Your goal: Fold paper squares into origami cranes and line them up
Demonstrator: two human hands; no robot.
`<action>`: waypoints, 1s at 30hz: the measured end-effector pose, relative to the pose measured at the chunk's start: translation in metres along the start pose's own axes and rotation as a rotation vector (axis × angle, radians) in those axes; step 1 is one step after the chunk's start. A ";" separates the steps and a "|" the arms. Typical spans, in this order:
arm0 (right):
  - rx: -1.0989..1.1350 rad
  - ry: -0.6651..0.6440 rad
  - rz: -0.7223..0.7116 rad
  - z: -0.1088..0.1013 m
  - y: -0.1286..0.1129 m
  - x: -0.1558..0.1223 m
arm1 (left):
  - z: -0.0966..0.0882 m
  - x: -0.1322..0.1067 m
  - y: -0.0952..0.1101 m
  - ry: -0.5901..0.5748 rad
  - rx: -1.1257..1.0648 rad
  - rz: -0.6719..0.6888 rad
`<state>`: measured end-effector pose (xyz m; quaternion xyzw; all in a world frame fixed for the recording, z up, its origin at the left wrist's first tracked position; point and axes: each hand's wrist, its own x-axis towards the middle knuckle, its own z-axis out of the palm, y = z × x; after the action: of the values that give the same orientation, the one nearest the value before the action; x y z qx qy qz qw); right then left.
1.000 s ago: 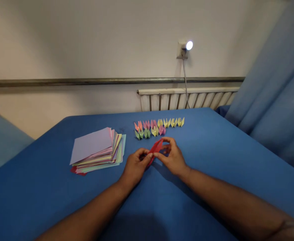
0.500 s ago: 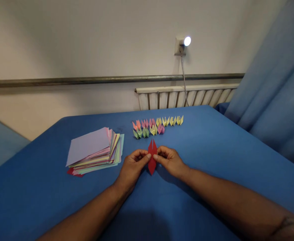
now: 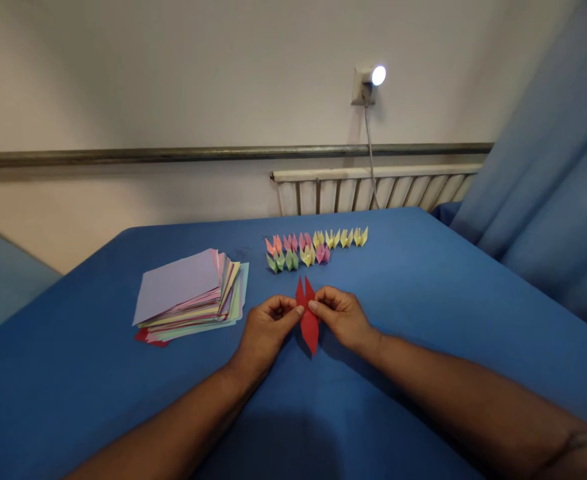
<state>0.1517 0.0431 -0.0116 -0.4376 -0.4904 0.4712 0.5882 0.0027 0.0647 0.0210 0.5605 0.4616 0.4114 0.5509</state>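
Observation:
A piece of red folded origami paper (image 3: 310, 330) is held up between my two hands, with two narrow points at its far end and one broad point towards me. My left hand (image 3: 268, 327) pinches its left edge, thumb on top. On the opposite edge, my right hand (image 3: 343, 319) pinches it the same way; the fingers beneath are partly hidden. Just beyond my hands stand two rows of small folded paper cranes (image 3: 307, 255) in orange, pink, yellow and green.
A stack of coloured paper sheets (image 3: 178, 287) lies to the left on the blue-covered table (image 3: 403, 413). Behind the table are a wall rail (image 3: 183, 155), a radiator (image 3: 388, 190) and a lit plug with a cord (image 3: 365, 90). A blue curtain (image 3: 548, 200) hangs at right.
The red folded paper has tilted, its near point swinging slightly right and towards me. The gap between its two far points looks wider. Both hands keep their pinch.

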 end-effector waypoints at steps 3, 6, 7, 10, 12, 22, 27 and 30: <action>0.003 -0.003 0.017 0.000 0.001 0.000 | 0.000 0.001 -0.002 -0.023 -0.047 -0.044; 0.000 -0.003 0.021 0.000 0.003 0.000 | -0.001 0.003 -0.004 -0.026 -0.047 -0.052; -0.003 0.002 0.018 0.000 0.005 0.000 | -0.001 0.004 -0.005 -0.019 -0.036 -0.041; 0.025 0.015 0.016 0.001 0.007 0.000 | -0.001 0.005 -0.006 0.017 -0.005 0.017; 0.070 0.030 0.020 0.003 0.007 0.000 | 0.000 0.005 -0.007 0.035 0.014 0.066; -0.058 -0.015 -0.151 -0.007 0.001 0.001 | -0.009 0.006 -0.009 -0.125 0.212 0.243; -0.018 -0.044 -0.106 -0.013 0.006 0.006 | -0.011 0.007 -0.009 -0.132 0.246 0.275; 0.044 -0.058 -0.073 -0.014 0.009 0.007 | -0.011 0.007 -0.009 -0.120 0.233 0.277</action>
<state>0.1653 0.0513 -0.0215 -0.3927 -0.5124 0.4723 0.6001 -0.0066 0.0740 0.0122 0.7021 0.3911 0.3928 0.4469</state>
